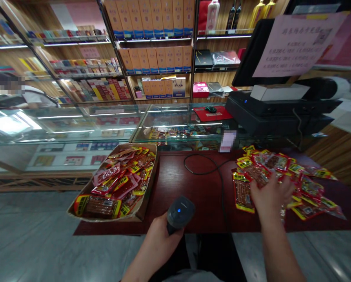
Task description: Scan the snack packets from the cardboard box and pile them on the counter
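My left hand [163, 242] is wrapped round the handle of a black barcode scanner [181, 211], which has a small blue light on top. Its head tilts up over the front edge of the dark red table. On the right, my right hand [271, 196] lies over a heap of snack packets [281, 166] in red, yellow and clear wrapping. The fingers are spread and touch the packets; some fingertips are hidden among them. One packet of brown sticks [243, 192] lies just left of that hand. At the left, a cardboard box [151, 172] is filled with similar packets.
A black cable [222, 184] loops across the dark red table [178, 172]. Behind stand a glass display counter [113, 121], a monitor [253, 53] with a pink notice [299, 43], and a mouse [211, 109] on a red pad. A person [35, 96] is at far left.
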The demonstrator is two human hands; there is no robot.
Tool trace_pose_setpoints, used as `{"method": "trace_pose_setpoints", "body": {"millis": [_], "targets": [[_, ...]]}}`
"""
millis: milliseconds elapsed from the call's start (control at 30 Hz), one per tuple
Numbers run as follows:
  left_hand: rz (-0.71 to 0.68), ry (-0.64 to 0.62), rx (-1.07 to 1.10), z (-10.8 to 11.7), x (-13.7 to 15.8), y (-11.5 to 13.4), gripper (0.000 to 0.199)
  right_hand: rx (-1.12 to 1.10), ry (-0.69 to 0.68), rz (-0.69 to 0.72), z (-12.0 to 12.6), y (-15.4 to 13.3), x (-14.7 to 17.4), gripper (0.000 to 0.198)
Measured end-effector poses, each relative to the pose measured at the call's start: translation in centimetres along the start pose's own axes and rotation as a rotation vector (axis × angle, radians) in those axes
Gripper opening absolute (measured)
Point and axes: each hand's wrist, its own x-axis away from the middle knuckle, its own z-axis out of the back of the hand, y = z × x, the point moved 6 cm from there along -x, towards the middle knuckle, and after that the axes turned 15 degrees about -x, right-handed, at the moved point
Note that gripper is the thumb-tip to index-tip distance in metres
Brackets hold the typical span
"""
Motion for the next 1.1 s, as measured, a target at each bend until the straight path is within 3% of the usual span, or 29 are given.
{"method": "trace_pose_setpoints", "body": {"millis": [67,133,233,300,367,500,567,767,967,1100], "targets": [[-0.046,-0.029,0.006,0.2,0.4,0.3,0.015,-0.141,-0.157,0.197,-3.0,-5.7,1.8,0.055],[-0.12,-0.123,0.041,0.3,1.1,1.1,0.027,-0.383,-0.447,0.378,-7.3,-13.0,4.6,0.038],[-0.216,-0.274,0.111,0.8,2.5,2.8,0.035,-0.584,-0.924,0.674,-13.5,-24.2,10.4,0.034],[-0.249,-0.307,0.161,1.7,3.3,4.1,0.032,-0.518,-1.18,0.823,-17.2,-29.8,14.3,0.035],[-0.248,-0.295,0.217,2.5,3.9,5.0,0.029,-0.32,-1.324,0.849,-20.6,-33.1,17.3,0.044],[-0.144,-0.214,0.227,3.5,4.2,4.3,0.028,-0.091,-1.35,0.751,-25.1,-35.0,19.9,0.075],[-0.104,-0.172,0.209,3.7,4.4,3.2,0.033,-0.045,-1.34,0.718,-26.1,-35.0,20.2,0.078],[-0.102,-0.05,0.216,3.6,4.5,0.4,0.05,-0.043,-1.32,0.648,-26.0,-34.4,19.6,0.038],[-0.069,-0.011,0.161,2.8,4.2,0.1,0.035,-0.139,-1.329,0.58,-25.0,-33.2,18.8,0.026],[-0.055,0.064,0.143,3.1,4.4,0.3,0.025,-0.313,-1.26,0.517,-23.5,-33.2,17.3,0.023]]}}
